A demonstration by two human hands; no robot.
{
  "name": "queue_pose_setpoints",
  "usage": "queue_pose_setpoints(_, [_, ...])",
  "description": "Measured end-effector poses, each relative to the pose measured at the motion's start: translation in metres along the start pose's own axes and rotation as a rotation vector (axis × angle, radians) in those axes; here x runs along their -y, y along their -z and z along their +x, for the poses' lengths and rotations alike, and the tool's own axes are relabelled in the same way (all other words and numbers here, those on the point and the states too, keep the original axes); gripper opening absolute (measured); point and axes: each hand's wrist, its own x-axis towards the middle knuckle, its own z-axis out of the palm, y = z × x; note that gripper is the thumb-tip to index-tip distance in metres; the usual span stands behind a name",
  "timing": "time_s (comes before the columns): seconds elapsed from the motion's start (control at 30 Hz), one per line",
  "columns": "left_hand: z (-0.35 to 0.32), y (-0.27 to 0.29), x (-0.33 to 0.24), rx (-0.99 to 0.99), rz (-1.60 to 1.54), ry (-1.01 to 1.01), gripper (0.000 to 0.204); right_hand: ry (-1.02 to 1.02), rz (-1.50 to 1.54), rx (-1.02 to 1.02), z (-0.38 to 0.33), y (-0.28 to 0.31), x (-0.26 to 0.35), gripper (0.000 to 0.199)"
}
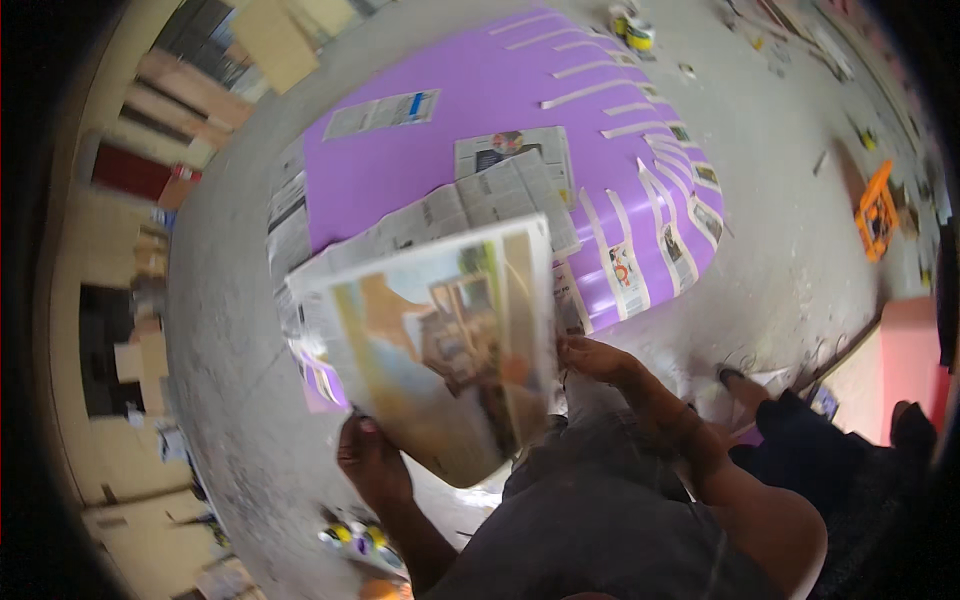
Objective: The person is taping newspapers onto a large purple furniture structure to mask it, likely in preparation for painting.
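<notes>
Head view showed what looked like the masking step: a large, colour-printed newspaper sheet was held up just before the near edge of a broad, glossy purple panel with rounded corners, its lower part sagging toward six o'clock. Both hands were on it: the left hand pinched its edge at seven o'clock, and the right hand appeared to pinch the edge at three o'clock, though blur hid the fingertips. The next move seemed to call for keeping the sheet taut between both hands and bringing it flat over the purple, lest it crease. Counted, there were one panel, one held sheet, two working hands and at least three grey newsprint pages lying on the panel, at ten o'clock, in the middle and toward six. Pale tape strips fringed it from twelve to five o'clock, clearly more than ten but too crowded to total. Beyond it at one o'clock stood two yellow-and-black cans; one orange object sat at two o'clock.
</notes>
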Motion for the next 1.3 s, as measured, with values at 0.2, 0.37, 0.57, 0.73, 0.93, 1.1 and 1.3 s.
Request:
queue_pose_setpoints(0.2, [-0.122, 0.103, 0.050, -0.355, -0.195, 0.085, 0.021, 0.194, -0.756, 0.292, -0.030, -0.060, 0.048, 0.046])
queue_pose_setpoints(0.37, [-0.180, 0.149, 0.073, -0.445, -0.142, 0.177, 0.012, -0.195, -0.251, 0.337, -0.046, -0.112, 0.076, 0.034])
queue_pose_setpoints(0.57, [-0.201, 0.145, 0.130, -0.570, 0.103, 0.081, 0.023, 0.175, -0.815, 0.161, -0.047, -0.121, 0.099, 0.030])
queue_pose_setpoints(0.73, [-0.193, 0.089, 0.163, -0.715, 1.020, -0.012, 0.040, -0.157, -0.229, 0.235, -0.057, -0.089, 0.144, 0.020])
queue_pose_setpoints(0.93, [-0.168, -0.060, 0.138, 0.130, -0.233, 0.339, 0.052, -0.047, -0.252, 0.050, -0.090, -0.066, 0.147, 0.021])
queue_pose_setpoints(1.1, [-0.163, -0.119, 0.124, 0.195, 0.234, 0.287, 0.065, 0.303, -0.650, -0.176, -0.107, -0.051, 0.129, 0.030])
queue_pose_setpoints(1.3, [-0.170, -0.117, 0.140, 0.373, 0.191, 0.338, 0.062, 0.203, -0.610, -0.136, -0.118, -0.028, 0.119, 0.027])
